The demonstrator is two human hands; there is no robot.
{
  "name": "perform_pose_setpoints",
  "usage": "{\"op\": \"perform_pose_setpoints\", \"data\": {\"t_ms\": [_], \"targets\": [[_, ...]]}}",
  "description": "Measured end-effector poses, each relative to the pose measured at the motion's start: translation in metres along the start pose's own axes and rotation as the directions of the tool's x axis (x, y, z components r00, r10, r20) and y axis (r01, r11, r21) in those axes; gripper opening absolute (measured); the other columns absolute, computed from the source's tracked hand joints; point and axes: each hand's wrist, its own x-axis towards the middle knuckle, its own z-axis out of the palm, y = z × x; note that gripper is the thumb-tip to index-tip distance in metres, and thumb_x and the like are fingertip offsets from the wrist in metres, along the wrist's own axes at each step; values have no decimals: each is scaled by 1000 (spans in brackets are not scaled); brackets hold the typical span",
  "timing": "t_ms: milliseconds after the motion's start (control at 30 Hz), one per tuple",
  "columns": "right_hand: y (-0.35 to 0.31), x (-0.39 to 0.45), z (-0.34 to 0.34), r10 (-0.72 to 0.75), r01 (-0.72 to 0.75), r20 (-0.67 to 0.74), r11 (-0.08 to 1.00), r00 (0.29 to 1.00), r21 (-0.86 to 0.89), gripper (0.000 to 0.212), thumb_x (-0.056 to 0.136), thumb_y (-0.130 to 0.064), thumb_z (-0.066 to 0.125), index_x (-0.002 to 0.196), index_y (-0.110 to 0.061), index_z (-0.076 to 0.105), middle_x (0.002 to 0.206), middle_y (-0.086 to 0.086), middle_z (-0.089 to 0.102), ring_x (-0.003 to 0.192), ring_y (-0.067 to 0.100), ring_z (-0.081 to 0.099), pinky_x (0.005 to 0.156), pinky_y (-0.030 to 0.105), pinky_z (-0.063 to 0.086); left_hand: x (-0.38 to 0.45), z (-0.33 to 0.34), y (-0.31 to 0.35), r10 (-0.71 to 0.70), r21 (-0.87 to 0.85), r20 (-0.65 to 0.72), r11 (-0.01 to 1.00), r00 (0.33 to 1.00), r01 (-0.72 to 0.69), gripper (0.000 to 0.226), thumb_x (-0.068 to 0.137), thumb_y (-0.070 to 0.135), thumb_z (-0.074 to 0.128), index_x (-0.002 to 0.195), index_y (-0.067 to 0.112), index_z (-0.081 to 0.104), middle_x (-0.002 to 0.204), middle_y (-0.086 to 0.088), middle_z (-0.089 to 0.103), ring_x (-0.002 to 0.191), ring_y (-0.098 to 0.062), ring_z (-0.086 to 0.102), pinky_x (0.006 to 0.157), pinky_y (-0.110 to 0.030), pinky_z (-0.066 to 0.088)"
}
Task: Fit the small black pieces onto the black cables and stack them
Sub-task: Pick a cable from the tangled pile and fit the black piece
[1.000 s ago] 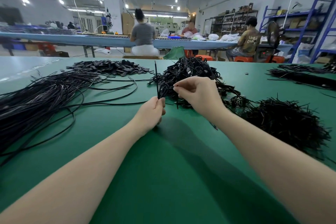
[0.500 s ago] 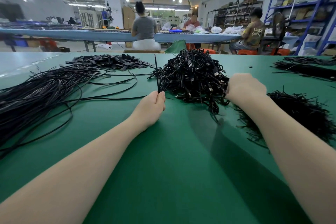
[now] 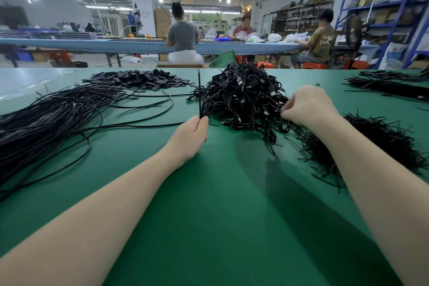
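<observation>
My left hand (image 3: 193, 131) grips a black cable (image 3: 199, 90) whose end stands upright above the fist, at the left foot of a tangled heap of finished cables (image 3: 241, 95). My right hand (image 3: 306, 105) reaches into the right side of that heap with curled fingertips, pinching among the cables at their edge. A pile of short thin black pieces (image 3: 376, 139) lies under and right of my right forearm. A long bundle of loose black cables (image 3: 46, 118) spreads over the left of the green table (image 3: 209, 216). Flat small black pieces (image 3: 139, 78) lie heaped at the back left.
More black cable bundles (image 3: 390, 85) lie at the far right of the table. Beyond the table's far edge, people sit at a long blue bench (image 3: 92, 44), with blue shelving (image 3: 394, 18) at the right.
My right hand left my left hand, swung right to the heap's edge, then came back slightly into the cables. My left hand stayed put with the upright cable.
</observation>
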Motion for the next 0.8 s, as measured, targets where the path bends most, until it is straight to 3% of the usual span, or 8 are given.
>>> {"op": "perform_pose_setpoints", "data": {"t_ms": [100,167,267,367,500,667,800], "targets": [[-23,-17,-9,-310,294,6,905,951,308,3,86,-18,69,85,-19,72,66,-7,69,52,-5,60,46,6,41,0,-1,-1,20,-33,32,999,999,-19,34,97,44,36,79,16,44,62,9,43,57,-15,36,59,-32,33],[-43,-28,-7,-457,450,-77,808,886,380,4,84,-18,71,84,-22,71,67,-15,66,58,-10,60,50,2,41,-1,-1,1,31,-33,52,999,998,-29,33,100,40,37,77,16,41,62,9,42,56,-14,36,56,-31,32],[-67,-42,10,-550,577,-193,713,813,397,8,82,-16,71,82,-24,70,71,-16,65,65,-8,60,60,6,47,-5,-1,5,67,13,64,998,996,-67,33,101,36,40,75,16,36,64,3,42,52,-13,34,55,-30,30],[-75,-52,28,-578,619,-237,665,781,417,7,82,-13,69,82,-20,69,73,-12,67,68,-2,62,68,17,52,-11,1,9,118,103,80,987,990,-126,28,100,31,42,81,11,40,70,-8,44,56,-20,37,57,-36,33],[-72,-52,37,-599,636,-230,661,767,398,6,82,-13,67,84,-17,70,76,-10,69,72,1,63,72,26,53,-13,2,13,191,333,77,920,979,-206,32,101,32,40,95,2,49,86,-19,59,81,-35,56,76,-47,47],[-72,-52,37,-553,640,-322,649,769,412,6,82,-11,66,83,-17,68,74,-15,65,68,-1,62,68,20,51,-15,1,13,185,337,61,921,981,-195,34,101,35,40,86,4,43,86,-21,58,80,-35,54,75,-46,44],[-74,-55,39,-564,617,-265,642,782,455,6,81,-11,66,82,-17,69,78,-12,69,72,0,65,73,26,54,-17,0,16,191,341,79,917,978,-206,32,101,33,39,91,4,45,83,-18,57,81,-37,54,69,-44,42]]}}
